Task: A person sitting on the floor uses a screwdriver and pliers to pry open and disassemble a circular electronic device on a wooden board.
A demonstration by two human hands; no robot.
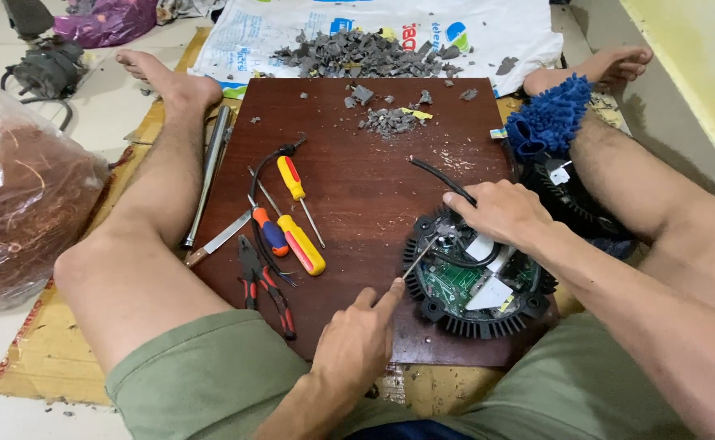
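Observation:
A round black finned housing (pixel 488 324) with a green circuit board (pixel 448 279) inside lies on the dark wooden board (pixel 365 179). My left hand (pixel 357 338) grips a thin screwdriver (pixel 419 256) whose tip reaches into the housing's left side. My right hand (pixel 500 213) rests on the housing's top edge, fingers pressing down near a black cable (pixel 443 175) that curves up from it.
Left of the housing lie yellow-handled screwdrivers (pixel 302 244), an orange and blue one (pixel 269 231), red-handled pliers (pixel 266 285), a knife (pixel 217 239) and a metal rod (pixel 208 171). Grey debris (pixel 365 54) lies piled on a white sack. A bag of copper wire (pixel 23 195) sits left; a blue mop cloth (pixel 551 116) right.

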